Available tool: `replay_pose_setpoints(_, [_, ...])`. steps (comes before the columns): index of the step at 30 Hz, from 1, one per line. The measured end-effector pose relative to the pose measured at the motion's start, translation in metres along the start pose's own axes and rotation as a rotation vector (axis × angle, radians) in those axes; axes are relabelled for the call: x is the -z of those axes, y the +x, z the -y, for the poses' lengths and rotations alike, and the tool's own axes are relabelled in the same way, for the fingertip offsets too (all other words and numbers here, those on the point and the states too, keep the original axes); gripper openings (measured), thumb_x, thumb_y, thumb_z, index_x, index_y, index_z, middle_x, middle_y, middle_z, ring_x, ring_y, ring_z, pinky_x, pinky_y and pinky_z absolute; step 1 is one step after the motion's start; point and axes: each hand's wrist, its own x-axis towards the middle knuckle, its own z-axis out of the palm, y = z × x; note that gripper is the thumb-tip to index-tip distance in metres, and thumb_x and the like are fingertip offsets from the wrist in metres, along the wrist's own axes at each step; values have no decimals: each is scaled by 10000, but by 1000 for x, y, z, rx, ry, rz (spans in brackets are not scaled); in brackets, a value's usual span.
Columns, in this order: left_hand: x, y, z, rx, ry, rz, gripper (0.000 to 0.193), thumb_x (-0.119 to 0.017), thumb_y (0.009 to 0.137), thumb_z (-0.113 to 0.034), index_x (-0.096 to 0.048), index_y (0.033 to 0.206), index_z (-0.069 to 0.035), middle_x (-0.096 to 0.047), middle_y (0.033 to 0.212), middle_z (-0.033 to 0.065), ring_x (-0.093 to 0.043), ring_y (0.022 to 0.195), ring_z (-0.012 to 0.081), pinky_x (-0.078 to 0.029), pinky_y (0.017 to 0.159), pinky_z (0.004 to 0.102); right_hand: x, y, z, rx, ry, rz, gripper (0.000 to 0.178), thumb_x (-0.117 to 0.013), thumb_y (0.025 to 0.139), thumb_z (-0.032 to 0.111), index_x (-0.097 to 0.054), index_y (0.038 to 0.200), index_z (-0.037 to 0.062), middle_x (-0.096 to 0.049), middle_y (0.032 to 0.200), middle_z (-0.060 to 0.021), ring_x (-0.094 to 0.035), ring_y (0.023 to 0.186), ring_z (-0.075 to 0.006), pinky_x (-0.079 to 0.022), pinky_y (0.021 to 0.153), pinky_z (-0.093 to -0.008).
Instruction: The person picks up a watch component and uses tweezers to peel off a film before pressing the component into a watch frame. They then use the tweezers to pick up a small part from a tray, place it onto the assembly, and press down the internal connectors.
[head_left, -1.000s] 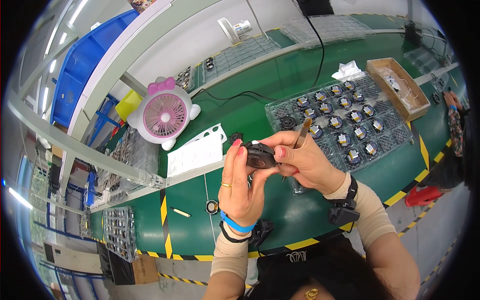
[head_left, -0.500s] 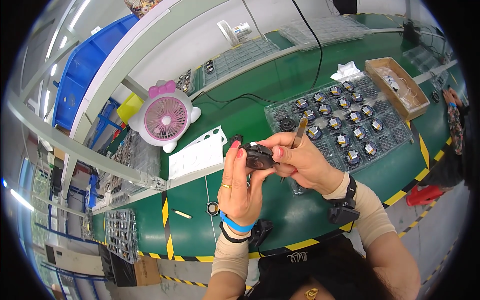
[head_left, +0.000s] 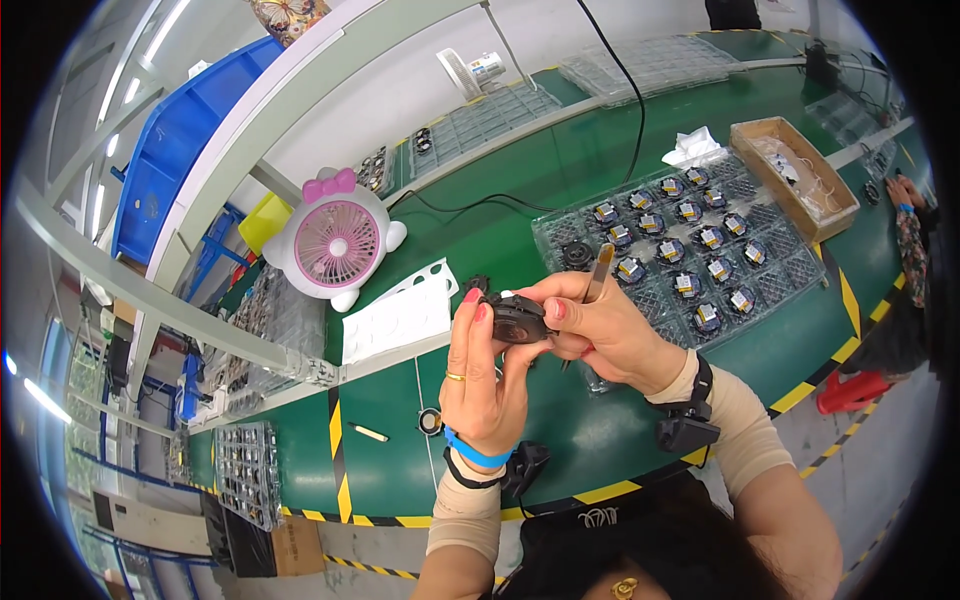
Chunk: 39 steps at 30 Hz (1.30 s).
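Both hands meet at a round black casing, which looks like a small device housing. My left hand is closed around its left side, with the fingers along the back and the thumb underneath. From the right, my right hand grips the casing's edge between thumb and fingers. The same hand also keeps brown-tipped tweezers tucked between its fingers, pointing up. A small white spot shows on top of the casing. Part of a black piece shows just behind my left fingertips; whether it joins the casing, I cannot tell.
Right of my hands, a clear plastic tray carries several round black-and-silver units. Beyond it stands a cardboard box of wires. A pink-and-white fan, white sheet, pen and small ring lie leftward. Another person's hand is far right.
The whole view has shifted slightly. My hands keep nearly the same hold on the casing, and the tweezers stay in my right hand.
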Motion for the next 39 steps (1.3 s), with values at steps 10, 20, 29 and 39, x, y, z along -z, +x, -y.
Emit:
replay_pose_setpoints(10, [3, 0, -2, 42, -18, 17, 544, -714, 664, 18, -471, 1149, 57, -484, 1185, 221, -641, 739, 213, -538, 632, 268, -6, 0, -2, 28, -27, -46, 305, -594, 842, 221, -595, 1047, -4, -506, 639, 31, -297, 474, -11, -206, 416, -185])
replay_pose_setpoints(20, [5, -1, 0, 69, -79, -10, 548, -653, 630, 138, -488, 1148, 66, -510, 1162, 209, -636, 761, 204, -546, 621, 262, -6, 1, -6, 48, -56, -41, 277, -616, 826, 180, -599, 1038, 2, -562, 721, 15, -370, 520, -11, -249, 428, -174])
replay_pose_setpoints(29, [17, 0, 2, 100, -137, 51, 542, -694, 651, 77, -487, 1151, 61, -474, 1198, 219, -626, 756, 201, -542, 621, 266, -11, 2, -5, 125, -96, 68, 273, -608, 822, 102, -565, 1058, -27, -611, 932, -65, -561, 822, -86, -450, 691, -206])
replay_pose_setpoints(39, [4, 0, 6, 83, -285, 155, 563, -754, 605, 1, -522, 1115, 54, -509, 1152, 224, -629, 814, 233, -553, 639, 292, 10, 0, 23, 224, -390, -52, 224, -647, 787, 161, -613, 957, 18, -609, 924, -91, -517, 690, -117, -425, 647, -219])
